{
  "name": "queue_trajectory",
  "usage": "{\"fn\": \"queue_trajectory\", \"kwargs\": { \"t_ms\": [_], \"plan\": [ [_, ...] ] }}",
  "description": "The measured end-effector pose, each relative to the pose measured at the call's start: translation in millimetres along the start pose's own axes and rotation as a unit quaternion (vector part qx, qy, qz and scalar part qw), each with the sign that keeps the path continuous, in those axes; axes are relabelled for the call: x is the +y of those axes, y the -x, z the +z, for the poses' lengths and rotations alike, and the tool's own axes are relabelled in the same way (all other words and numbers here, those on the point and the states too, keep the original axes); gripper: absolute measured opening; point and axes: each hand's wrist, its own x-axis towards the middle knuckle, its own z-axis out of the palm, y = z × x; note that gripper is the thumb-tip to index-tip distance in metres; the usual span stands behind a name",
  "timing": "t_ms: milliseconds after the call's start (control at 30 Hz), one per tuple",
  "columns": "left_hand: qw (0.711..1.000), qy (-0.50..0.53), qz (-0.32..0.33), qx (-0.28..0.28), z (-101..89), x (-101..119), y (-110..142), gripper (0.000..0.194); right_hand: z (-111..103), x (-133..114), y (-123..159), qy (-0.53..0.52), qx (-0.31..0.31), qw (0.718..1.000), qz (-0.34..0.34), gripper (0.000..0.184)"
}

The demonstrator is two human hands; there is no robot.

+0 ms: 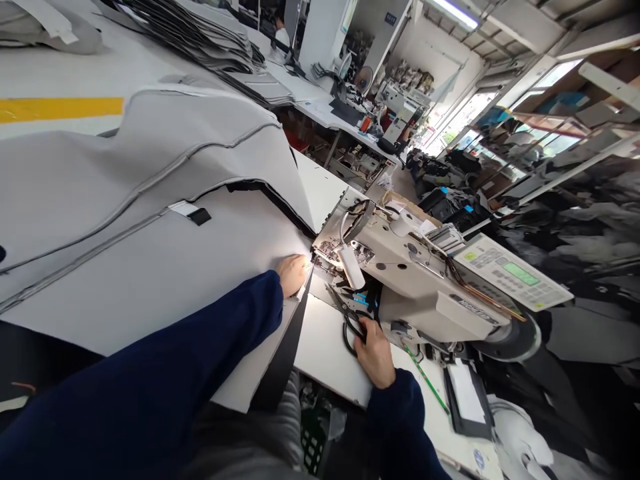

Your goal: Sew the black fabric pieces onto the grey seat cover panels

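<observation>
Left hand (292,275) lies open, pressing the pale grey fabric panel (150,247) smooth by the beige sewing machine (405,267). Right hand (374,352) clamps black-handled scissors (353,327) around 5 o'clock.

Long navy sleeves, the left sleeve (135,380) and the right sleeve (400,420), dark, plain and snug at the wrists. Bare left hand (293,275) and right hand (375,353) just past the cuffs. Blurred gray clothing (250,437) low in view, its kind too unclear to tell.
</observation>
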Motion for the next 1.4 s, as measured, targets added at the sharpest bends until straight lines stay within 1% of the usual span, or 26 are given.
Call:
{"fn": "queue_trajectory", "kwargs": {
  "t_ms": [67,167,233,367,500,567,633,733,833,900,967,1067,1133,1267,1400],
  "plan": [
    [1.0,0.01,0.005,0.007,-0.5,1,0,0.02,0,-13,-4,-0.028,-0.015,0.999,0.026,0.033],
    [1.0,0.017,0.009,0.01,-0.6,1,-1,0.019,1,-34,-8,0.021,-0.068,0.995,0.065,0.049],
    [1.0,0.022,0.009,0.011,-0.5,1,-1,0.02,1,-44,-13,0.068,-0.106,0.99,0.064,0.058],
    [0.999,0.036,0.017,0.006,-0.7,0,-1,0.02,-1,-52,-25,0.093,-0.154,0.982,0.051,0.06],
    [0.999,0.043,0.022,-0.001,-1.6,1,0,0.019,3,-54,-38,0.084,-0.161,0.983,0.025,0.059],
    [0.999,0.044,0.02,-0.004,-2.3,2,0,0.018,4,-57,-44,0.078,-0.162,0.983,0.025,0.057],
    [0.999,0.046,0.021,-0.008,-2.9,2,0,0.017,6,-58,-50,0.064,-0.177,0.982,0.03,0.051],
    [0.999,0.045,0.021,-0.01,-3.6,2,2,0.019,7,-54,-54,0.006,-0.195,0.98,0.029,0.041],
    [0.999,0.046,0.022,-0.005,-3.3,0,3,0.02,10,-46,-49,-0.05,-0.169,0.984,0.033,0.041],
    [0.998,0.047,0.028,-0.006,-2.1,0,3,0.02,11,-45,-44,-0.056,-0.155,0.985,0.041,0.043],
    [0.998,0.048,0.027,-0.002,-0.3,-1,3,0.02,12,-49,-42,-0.039,-0.157,0.986,0.045,0.042],
    [0.998,0.063,0.027,0.012,2.4,-2,2,0.021,11,-62,-45,0.015,-0.176,0.983,0.051,0.04],
    [0.996,0.081,0.036,0.019,2.8,-3,2,0.022,9,-71,-49,0.055,-0.188,0.979,0.062,0.044],
    [0.991,0.118,0.046,0.034,-1.6,-2,2,0.023,7,-80,-51,0.11,-0.195,0.972,0.065,0.051],
    [0.987,0.15,0.036,0.034,-7.8,1,4,0.02,6,-84,-51,0.136,-0.205,0.967,0.06,0.056]
  ]
}}
